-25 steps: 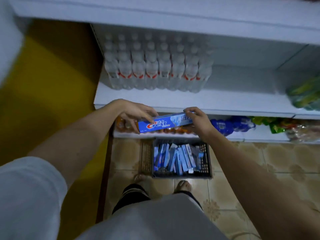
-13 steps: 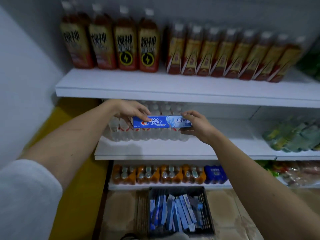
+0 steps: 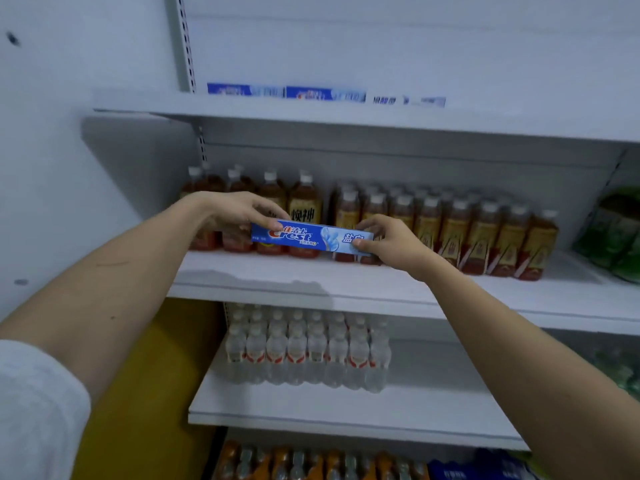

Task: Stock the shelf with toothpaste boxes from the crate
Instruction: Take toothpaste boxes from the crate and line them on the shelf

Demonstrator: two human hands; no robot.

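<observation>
A single wide-angle view is taken from a camera worn on the person's head, faced forward and slightly upward at a white metal shelving unit [image 3: 346,119] seen from close range. Both bare forearms are seen reaching away from the lens into the middle of the frame. The top shelf is viewed from just below its edge, the lower shelves from above. Straight lines are bent toward the frame edges. No second view is given.

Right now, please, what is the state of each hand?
Left hand: pinches the left end of the long blue cardboard toothpaste box.
Right hand: grips the right end of the same box.
</observation>
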